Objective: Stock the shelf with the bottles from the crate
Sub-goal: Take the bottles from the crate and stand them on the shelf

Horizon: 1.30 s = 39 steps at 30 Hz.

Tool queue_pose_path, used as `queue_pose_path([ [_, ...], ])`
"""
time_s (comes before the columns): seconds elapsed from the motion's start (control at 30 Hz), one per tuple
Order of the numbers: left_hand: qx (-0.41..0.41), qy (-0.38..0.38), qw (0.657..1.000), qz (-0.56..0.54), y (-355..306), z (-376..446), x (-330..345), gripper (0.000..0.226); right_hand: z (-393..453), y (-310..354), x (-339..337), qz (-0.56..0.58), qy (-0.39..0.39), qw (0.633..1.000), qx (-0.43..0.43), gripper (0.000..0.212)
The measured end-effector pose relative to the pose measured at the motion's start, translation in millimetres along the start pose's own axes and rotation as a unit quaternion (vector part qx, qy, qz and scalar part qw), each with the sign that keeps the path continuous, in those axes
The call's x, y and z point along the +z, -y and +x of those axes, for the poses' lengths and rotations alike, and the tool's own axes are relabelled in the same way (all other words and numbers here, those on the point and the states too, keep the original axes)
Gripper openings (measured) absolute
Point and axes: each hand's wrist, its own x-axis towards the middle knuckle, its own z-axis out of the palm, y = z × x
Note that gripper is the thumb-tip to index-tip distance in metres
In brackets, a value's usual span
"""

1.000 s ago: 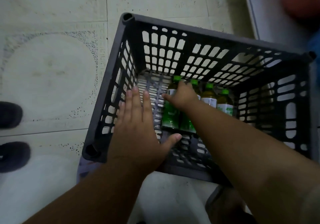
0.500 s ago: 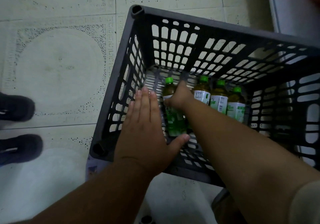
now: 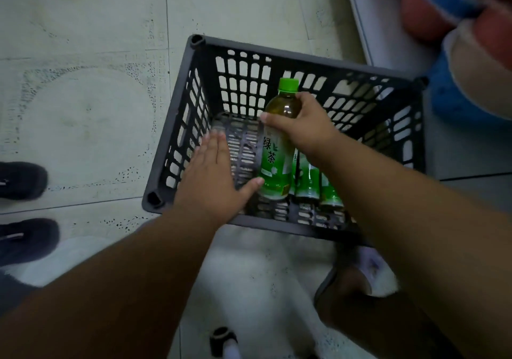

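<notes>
A dark grey slotted crate [image 3: 277, 53] stands on the tiled floor. My right hand [image 3: 302, 128] grips a green-capped tea bottle [image 3: 275, 162] by its shoulder and holds it raised inside the crate, cap near the rim. Other green-labelled bottles [image 3: 307, 184] stand in the crate under my right forearm, mostly hidden. My left hand [image 3: 213, 175] lies flat with straight fingers over the crate's near left rim, thumb close to the held bottle's base.
A white shelf base [image 3: 388, 40] runs along the right, with red and blue packages [image 3: 457, 26] on it. Someone's dark shoes [image 3: 25, 206] stand at the left. My sandalled foot [image 3: 360, 284] is below the crate.
My right hand has lifted one bottle up from the row at the crate's bottom. My left hand stays flat on the rim. The camera has pulled back.
</notes>
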Motion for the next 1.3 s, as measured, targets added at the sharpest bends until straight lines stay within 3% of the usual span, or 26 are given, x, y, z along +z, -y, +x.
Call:
queue_pose_path([
  [0.13,0.005,-0.016,0.991,-0.133,-30,-27,-36,0.1,-64,56,-36,0.008,-0.041,0.996,-0.074,0.062],
  [0.23,0.046,-0.049,0.971,-0.228,-77,-57,-76,0.107,-129,94,-61,0.004,-0.078,0.985,-0.155,0.058],
  [0.47,0.203,-0.034,0.935,-0.29,-197,-125,-132,0.099,-290,134,-138,0.024,-0.162,0.949,-0.27,0.057],
  [0.8,0.345,0.057,0.887,-0.3,-318,-170,-119,0.084,-413,122,-218,0.031,-0.318,0.904,-0.284,0.053],
  [1.07,0.433,0.166,0.837,-0.29,-428,-130,-86,0.062,-413,91,-299,0.03,-0.456,0.855,-0.245,0.061],
  [1.13,0.453,0.158,0.838,-0.26,-454,-109,-73,0.073,-401,82,-325,0.026,-0.481,0.845,-0.232,0.063],
  [1.3,0.464,0.097,0.873,-0.111,-505,-42,-40,0.128,-357,67,-378,0.02,-0.524,0.827,-0.205,0.052],
])
